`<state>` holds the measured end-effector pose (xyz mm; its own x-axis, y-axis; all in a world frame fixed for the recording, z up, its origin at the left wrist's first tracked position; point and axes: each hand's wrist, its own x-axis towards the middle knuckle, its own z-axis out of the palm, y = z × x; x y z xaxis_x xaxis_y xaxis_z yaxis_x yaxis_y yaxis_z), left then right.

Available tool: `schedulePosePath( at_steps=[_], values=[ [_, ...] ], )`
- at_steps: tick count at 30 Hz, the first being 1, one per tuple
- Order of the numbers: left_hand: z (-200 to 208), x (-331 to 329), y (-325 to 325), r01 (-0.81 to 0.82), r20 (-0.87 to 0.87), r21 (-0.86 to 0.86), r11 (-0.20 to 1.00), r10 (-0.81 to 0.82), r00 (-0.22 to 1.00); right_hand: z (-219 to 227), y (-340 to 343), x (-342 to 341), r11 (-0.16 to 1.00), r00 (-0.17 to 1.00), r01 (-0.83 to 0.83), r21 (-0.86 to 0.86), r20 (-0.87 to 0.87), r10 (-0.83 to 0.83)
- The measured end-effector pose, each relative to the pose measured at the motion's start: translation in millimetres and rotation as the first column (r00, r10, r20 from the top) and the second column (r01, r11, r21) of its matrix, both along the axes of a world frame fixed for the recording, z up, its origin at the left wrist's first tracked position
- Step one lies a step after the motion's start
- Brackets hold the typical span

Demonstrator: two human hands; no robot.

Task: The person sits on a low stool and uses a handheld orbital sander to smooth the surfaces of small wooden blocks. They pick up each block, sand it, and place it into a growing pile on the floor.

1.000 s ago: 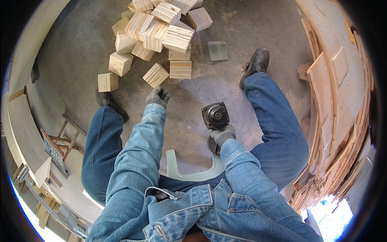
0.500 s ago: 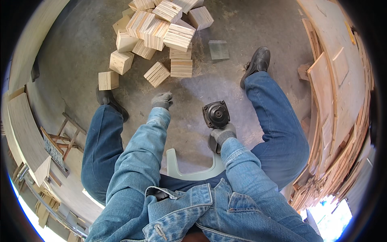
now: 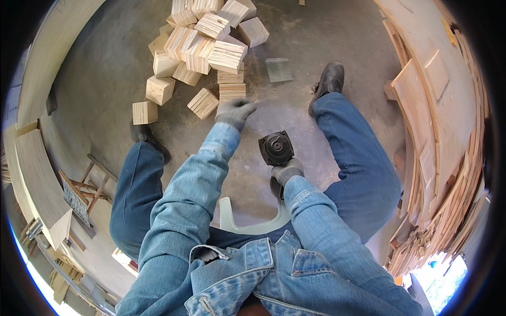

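- Tool (image 3: pixel 276 148): nearer us than the block pile (image 3: pixel 197 54); likely heavy, stiff.
- Right hand (image 3: pixel 289 171): fingers gripping tool; we take hold there.
- Left hand (image 3: pixel 234 110): near pile; blurred, finger state we cannot tell.

From where I stand, the left hand (image 3: pixel 235 112) and right hand (image 3: pixel 289 171) both look grey in their gloves, below faded light-blue denim sleeves (image 3: pixel 185 196) with paler seams. The jeans (image 3: pixel 359 152) are a deeper blue, the shoes (image 3: pixel 332 78) black. The power tool (image 3: pixel 276 148) is black too. Plywood blocks (image 3: pixel 198 53) show cream, tan and brown stripes against a mottled grey concrete floor (image 3: pixel 113 84); a square sheet (image 3: pixel 279 70) is grey-green.
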<state>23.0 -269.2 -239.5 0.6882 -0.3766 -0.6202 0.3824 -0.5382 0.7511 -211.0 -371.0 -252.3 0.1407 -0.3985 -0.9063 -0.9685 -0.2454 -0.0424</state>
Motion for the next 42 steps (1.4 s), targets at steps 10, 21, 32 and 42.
schedulePosePath(
  at_steps=[10,21,32,42],
  values=[
    [47,18,14,-0.054,0.204,-0.348,0.936,0.132,0.97,16,2,8,0.999,1.0,-0.015,-0.047,0.01,0.015],
    [105,-7,135,-0.264,0.301,-0.33,0.906,0.366,0.881,5,5,3,0.99,0.988,-0.108,-0.089,0.098,0.117],
    [253,25,379,-0.745,-0.331,-0.663,-0.073,0.921,0.205,-78,-1,-16,0.972,0.944,-0.205,-0.115,0.241,0.227],
    [198,22,415,-0.813,-0.187,-0.565,0.137,0.939,0.289,-81,-2,-18,0.956,0.945,-0.269,-0.115,0.157,0.285]
  ],
)
